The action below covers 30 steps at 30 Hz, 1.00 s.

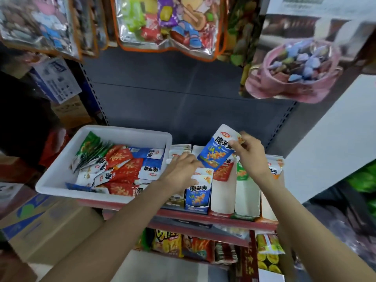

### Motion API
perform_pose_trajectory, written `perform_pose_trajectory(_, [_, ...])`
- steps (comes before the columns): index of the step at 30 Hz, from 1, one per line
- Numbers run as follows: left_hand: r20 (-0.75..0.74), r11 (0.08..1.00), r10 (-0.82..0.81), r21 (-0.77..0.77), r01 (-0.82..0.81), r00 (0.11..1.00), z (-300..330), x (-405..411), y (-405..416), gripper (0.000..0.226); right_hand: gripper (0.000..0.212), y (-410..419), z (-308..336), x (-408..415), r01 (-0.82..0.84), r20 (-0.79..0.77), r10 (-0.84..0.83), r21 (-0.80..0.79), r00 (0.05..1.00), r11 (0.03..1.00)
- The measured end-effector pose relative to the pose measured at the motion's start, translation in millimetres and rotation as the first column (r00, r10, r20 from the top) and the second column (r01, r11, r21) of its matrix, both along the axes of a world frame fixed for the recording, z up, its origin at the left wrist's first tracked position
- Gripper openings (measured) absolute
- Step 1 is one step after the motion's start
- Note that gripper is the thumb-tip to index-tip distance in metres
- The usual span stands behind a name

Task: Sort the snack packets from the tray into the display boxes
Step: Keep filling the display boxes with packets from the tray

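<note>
A white tray (61, 176) on the left of the shelf holds several red, blue, white and green snack packets (122, 165). To its right stand display boxes: a blue one (196, 200), a red one (222, 192), a green one (247, 194) and an orange one (274, 169). My right hand (251, 153) pinches the top corner of a blue packet (216, 151), held tilted above the blue and red boxes. My left hand (181, 169) rests with fingers spread on the packets at the back of the blue box.
Hanging gift bags of sweets (166, 23) and a pink bag (295, 68) crowd the space above. A lower shelf holds chip bags (168, 243). Cardboard cartons (50, 224) sit at lower left, and a white panel (335, 139) is at the right.
</note>
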State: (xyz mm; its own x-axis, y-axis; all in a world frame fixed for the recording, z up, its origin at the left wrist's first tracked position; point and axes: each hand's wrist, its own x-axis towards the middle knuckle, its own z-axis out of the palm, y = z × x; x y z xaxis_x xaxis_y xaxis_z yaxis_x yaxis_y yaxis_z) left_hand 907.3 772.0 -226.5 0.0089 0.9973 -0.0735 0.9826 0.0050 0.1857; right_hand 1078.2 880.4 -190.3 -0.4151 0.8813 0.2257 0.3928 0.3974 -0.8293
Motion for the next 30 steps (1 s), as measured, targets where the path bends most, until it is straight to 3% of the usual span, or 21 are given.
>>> perform_pose_trajectory(5, [0.049,0.998,-0.047,0.039,0.045,0.998,-1,1,-10,0.03,0.01,2,0,-4,-0.061,0.021,0.062,-0.041,0.998,0.997])
perform_pose_trajectory(7, [0.075,0.998,-0.045,0.039,0.043,0.996,-2,0,-13,0.031,0.011,1,0,-7,-0.094,0.065,0.096,-0.032,0.993,0.995])
perform_pose_trajectory(10, [0.111,0.999,-0.02,0.052,0.014,0.994,-3,-2,-16,0.033,0.02,0,-9,-14,-0.191,0.269,0.187,-0.012,0.945,0.982])
perform_pose_trajectory(12, [0.114,0.998,0.0,0.059,-0.007,0.994,-3,-3,-16,0.034,0.012,-2,-17,-18,-0.217,0.337,0.217,-0.039,0.916,0.975])
perform_pose_trajectory(13, [0.118,0.998,0.008,0.057,-0.015,0.993,-2,-3,-17,0.035,0.002,-4,-20,-20,-0.212,0.334,0.214,-0.04,0.918,0.976])
perform_pose_trajectory(17, [0.126,0.999,0.031,0.039,-0.036,0.992,-1,-2,-18,0.037,0.009,-10,-22,-25,-0.152,0.209,0.147,0.009,0.967,0.988])
perform_pose_trajectory(19, [0.132,0.998,0.037,0.039,-0.043,0.991,-1,-3,-19,0.038,0.011,-12,-24,-29,-0.192,0.293,0.178,0.022,0.939,0.981])
perform_pose_trajectory(21, [0.125,0.998,0.04,0.039,-0.046,0.991,-2,-2,-20,0.039,0.016,-13,-31,-31,-0.268,0.462,0.25,-0.028,0.851,0.963])
perform_pose_trajectory(25, [0.1,0.998,0.05,0.042,-0.055,0.994,-3,-4,-20,0.041,0.021,-15,-36,-30,-0.261,0.411,0.263,-0.062,0.873,0.963])
perform_pose_trajectory(30, [0.068,0.996,0.054,0.068,-0.059,0.996,-4,-4,-23,0.04,0.022,-17,-36,-32,-0.285,0.542,0.253,-0.026,0.801,0.958])
